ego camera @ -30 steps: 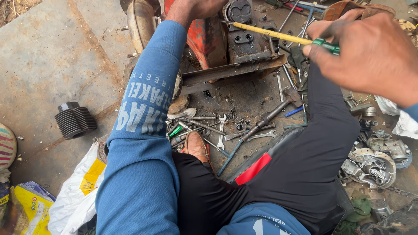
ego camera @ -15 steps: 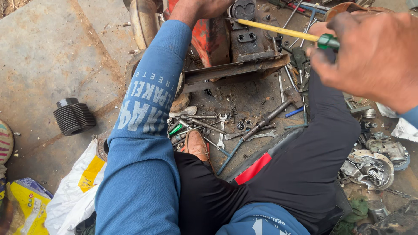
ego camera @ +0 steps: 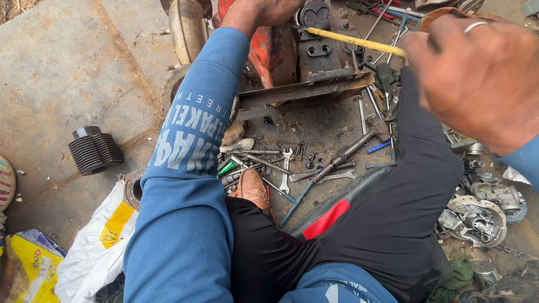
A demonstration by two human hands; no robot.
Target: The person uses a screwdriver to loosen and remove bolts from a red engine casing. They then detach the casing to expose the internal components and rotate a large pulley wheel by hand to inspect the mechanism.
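Your right hand (ego camera: pixel 477 78) is clenched around the grip of a yellow-shafted screwdriver (ego camera: pixel 353 40), whose tip reaches the dark engine block (ego camera: pixel 317 50) at the top of the view. Your left hand (ego camera: pixel 269 10) rests on the block's upper left side; its fingers are cut off by the frame edge, so you cannot tell its grip. Below lie a hammer (ego camera: pixel 351 150) and spanners (ego camera: pixel 285 171) on the floor, a finned cylinder (ego camera: pixel 94 149) well to the left.
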